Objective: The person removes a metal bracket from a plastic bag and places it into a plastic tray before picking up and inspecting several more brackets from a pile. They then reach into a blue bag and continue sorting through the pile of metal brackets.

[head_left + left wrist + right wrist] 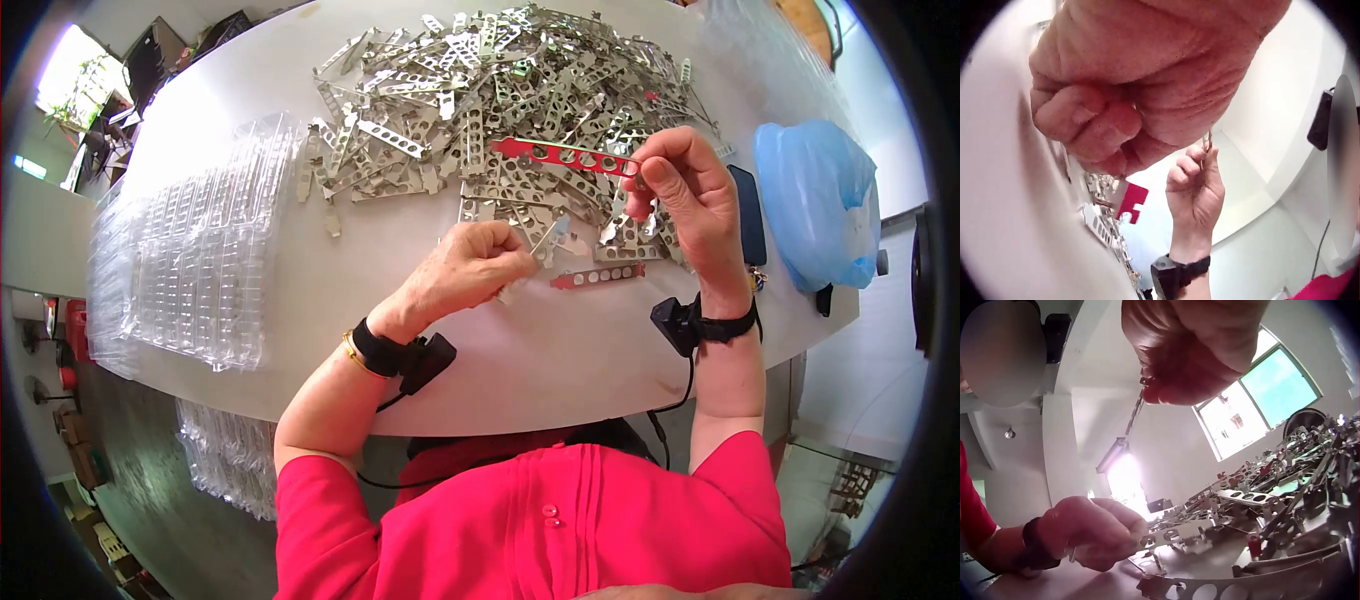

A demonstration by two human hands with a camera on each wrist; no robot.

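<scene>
Raised over the near side of the pile, my right hand [695, 195] pinches one end of a flat metal bracket [538, 152] with a row of round holes. The bracket looks red along its face and points left. My left hand [465, 262], low over the table, has its fingers curled around a thin stick [545, 236] that pokes out past the fingertips; most of it is hidden in the hand. Just right of this hand a reddish holed bracket [598, 277] lies by itself on the table. In the right wrist view, the left hand [1094, 534] is close beside loose brackets.
A large heap of similar metal brackets [540, 80] covers the table's middle and far side. Stacked clear plastic trays [205, 250] stand at the left. On the right are a blue plastic bag [815, 200], a dark phone-like slab [746, 215] and clear plastic sheeting [765, 60].
</scene>
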